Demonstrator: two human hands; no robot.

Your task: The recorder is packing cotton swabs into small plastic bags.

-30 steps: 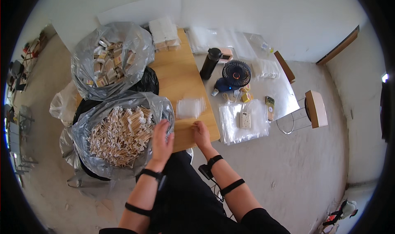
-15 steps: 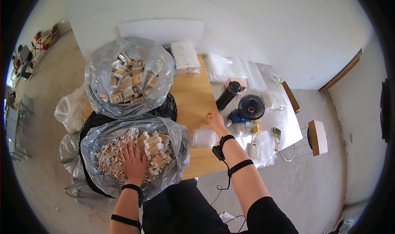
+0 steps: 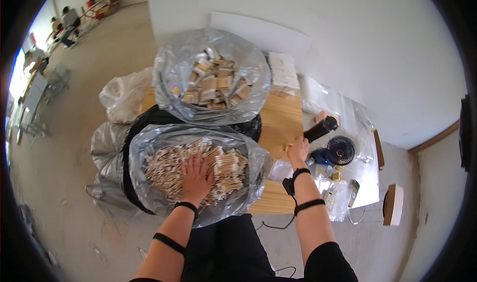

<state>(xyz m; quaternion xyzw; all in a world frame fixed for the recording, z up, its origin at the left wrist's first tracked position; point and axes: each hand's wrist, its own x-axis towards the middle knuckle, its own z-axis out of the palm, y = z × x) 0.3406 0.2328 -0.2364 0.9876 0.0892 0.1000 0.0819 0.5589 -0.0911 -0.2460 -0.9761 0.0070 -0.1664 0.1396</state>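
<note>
My left hand (image 3: 196, 175) lies flat with its fingers spread on a heap of loose cotton swabs (image 3: 169, 168). The swabs fill an open grey plastic bag (image 3: 144, 138) in front of me. To the right, over the wooden table (image 3: 280, 113), the fingers of my right hand (image 3: 298, 152) are closed on a small yellow card (image 3: 287, 147), partly hidden by them. Just below that hand lies a stack of small clear bags (image 3: 281, 170). Behind the swab bag, a second grey bag (image 3: 166, 58) holds several packed bundles of swabs (image 3: 208, 86).
A black bottle (image 3: 320, 129) and a small dark fan (image 3: 341, 150) stand right of my right hand. Clear plastic sheets (image 3: 318, 96) cover part of the right table. Stuffed bags (image 3: 124, 96) crowd the left side. People (image 3: 71, 21) sit far off at the left.
The view has turned left, so the whole scene sits further right in the picture. My left hand stays on the swabs, and my right hand still holds the yellow card.
</note>
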